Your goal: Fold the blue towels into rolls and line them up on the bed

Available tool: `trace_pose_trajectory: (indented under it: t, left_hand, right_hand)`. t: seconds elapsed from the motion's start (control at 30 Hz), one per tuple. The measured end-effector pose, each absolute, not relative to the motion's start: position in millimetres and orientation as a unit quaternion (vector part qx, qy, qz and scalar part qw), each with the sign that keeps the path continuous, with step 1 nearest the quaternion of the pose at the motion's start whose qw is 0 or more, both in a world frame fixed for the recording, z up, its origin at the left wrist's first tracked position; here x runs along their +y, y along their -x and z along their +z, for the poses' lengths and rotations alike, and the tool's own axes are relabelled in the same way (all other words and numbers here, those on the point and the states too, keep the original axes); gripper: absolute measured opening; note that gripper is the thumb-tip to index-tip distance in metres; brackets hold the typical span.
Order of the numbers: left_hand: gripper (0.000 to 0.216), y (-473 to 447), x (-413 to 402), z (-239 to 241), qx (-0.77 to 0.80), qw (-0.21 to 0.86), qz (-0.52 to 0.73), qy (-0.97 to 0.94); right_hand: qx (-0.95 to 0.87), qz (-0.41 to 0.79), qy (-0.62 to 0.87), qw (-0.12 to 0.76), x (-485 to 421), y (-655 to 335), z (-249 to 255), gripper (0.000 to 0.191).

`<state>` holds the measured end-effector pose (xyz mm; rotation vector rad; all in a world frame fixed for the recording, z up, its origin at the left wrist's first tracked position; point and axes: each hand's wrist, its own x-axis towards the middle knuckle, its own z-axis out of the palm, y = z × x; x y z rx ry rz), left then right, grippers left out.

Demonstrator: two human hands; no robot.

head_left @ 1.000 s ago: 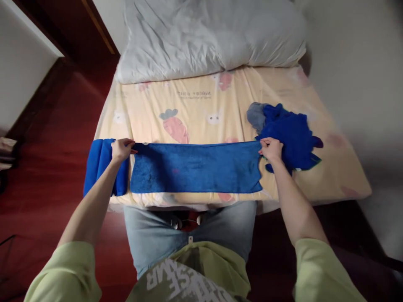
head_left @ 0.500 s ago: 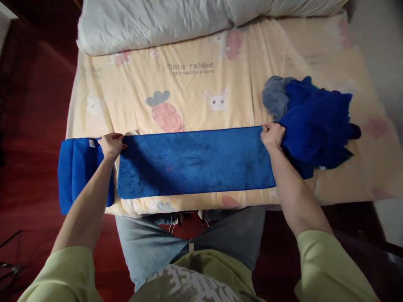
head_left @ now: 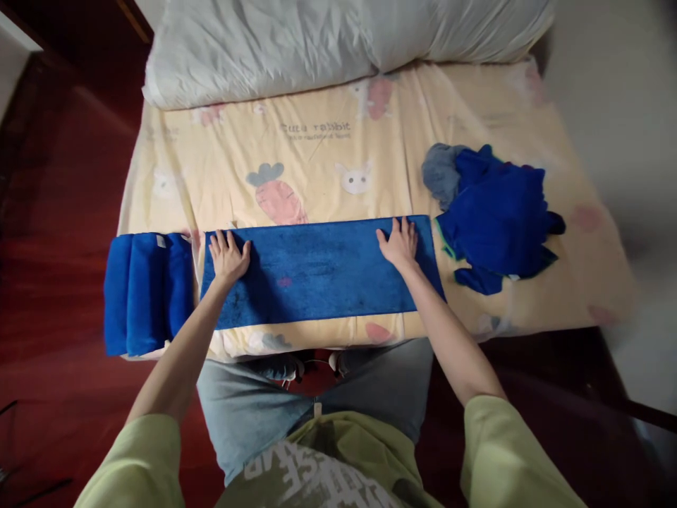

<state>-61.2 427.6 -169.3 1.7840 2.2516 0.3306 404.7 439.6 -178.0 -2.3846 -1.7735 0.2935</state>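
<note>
Bare left hand and right hand, flat with fingers spread, near far corners of a rectangular blue plush cloth, along the near side of a yellow carrot-print bed sheet. Could wrinkle if pushed unevenly.

Bed sheet: we read "Cute rabbit" (first word blurred) | smaller line below: unreadable | shirt: white letters, we find no sure word | white tag on folded blue cloth: too small
</note>
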Motion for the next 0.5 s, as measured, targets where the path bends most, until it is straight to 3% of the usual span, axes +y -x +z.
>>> trace_pose_trajectory:
  t: [0.1,0.3,0.5]
  left_hand:
    - [0.09,64,430,-177,0.786,0.123,0.12,-0.594]
    - [0.088,65,433,-189,0.783,0.077,0.163,-0.595]
    - [0.082,66,433,-189,0.773,0.063,0.155,-0.612]
  right_hand:
    - [-0.57,0.092,0.814,0.059,440,-410,-194,0.077]
    - [-0.561,0.028,0.824,0.076,446,-424,-217,0.081]
    - [-0.567,0.083,0.819,0.029,452,-428,-209,0.084]
